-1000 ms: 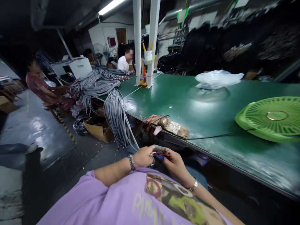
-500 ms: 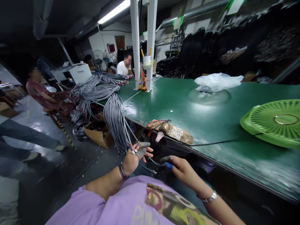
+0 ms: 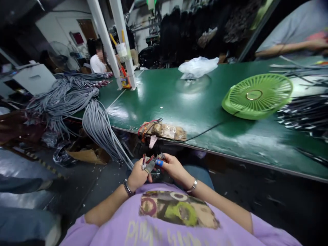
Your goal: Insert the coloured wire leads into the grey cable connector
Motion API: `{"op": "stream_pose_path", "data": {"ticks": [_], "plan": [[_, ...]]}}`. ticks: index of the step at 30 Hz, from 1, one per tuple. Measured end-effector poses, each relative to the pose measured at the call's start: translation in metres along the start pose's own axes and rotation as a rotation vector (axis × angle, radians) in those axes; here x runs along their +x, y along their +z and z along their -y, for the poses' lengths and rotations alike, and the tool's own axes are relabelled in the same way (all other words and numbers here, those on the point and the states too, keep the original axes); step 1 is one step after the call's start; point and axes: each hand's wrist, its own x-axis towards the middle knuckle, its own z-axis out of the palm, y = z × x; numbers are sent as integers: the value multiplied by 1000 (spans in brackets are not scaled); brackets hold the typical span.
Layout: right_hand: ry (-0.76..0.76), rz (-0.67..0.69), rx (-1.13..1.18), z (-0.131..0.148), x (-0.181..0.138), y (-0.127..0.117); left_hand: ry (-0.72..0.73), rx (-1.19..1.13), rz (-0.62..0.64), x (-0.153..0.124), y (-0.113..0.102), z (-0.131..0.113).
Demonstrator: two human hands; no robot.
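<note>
My left hand (image 3: 139, 175) is closed around the ends of grey cables, low in front of my shirt. Red and dark wire ends (image 3: 144, 160) with small white tips stick up between its covered fingers. Close against it, my right hand (image 3: 176, 170) pinches a cable end, largely hidden by the fingers; blue tape wraps its thumb and a grey cover sits on a fingertip. A thick bundle of grey cables (image 3: 98, 128) hangs over the table edge to the left, its lower strands running toward my left hand.
On the green table (image 3: 159, 99) are a taped cardboard piece (image 3: 170, 131) with wires, a green fan (image 3: 258, 95), a clear plastic bag (image 3: 197, 66) and dark cables (image 3: 307, 111). An open carton (image 3: 88, 150) stands below at left. Co-workers sit or stand around.
My right hand has moved left, up to my left hand, bringing the cable end it pinches. The view has turned right, showing a co-worker and dark cables at the right.
</note>
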Motion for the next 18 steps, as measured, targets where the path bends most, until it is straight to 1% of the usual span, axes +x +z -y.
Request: {"op": "stream_pose_path", "data": {"ticks": [2, 4, 7, 9, 12, 14, 18], "plan": [[15, 2, 32, -1, 3, 1, -52, -37, 32, 1, -1, 1], [15, 23, 21, 0, 6, 2, -105, -76, 101, 3, -2, 0], [-17, 102, -40, 7, 10, 4, -178, -127, 194, 6, -3, -3], [-37, 131, -62, 10, 13, 6, -204, -168, 207, 8, -4, -5], [-56, 81, -50, 11, 15, 7, -201, -241, 197, 10, -6, -7], [-55, 38, -36, 9, 16, 6, -198, -275, 212, 11, -8, -6], [-46, 47, -40, 6, 15, 2, -216, -302, 263, 14, -13, -2]]}}
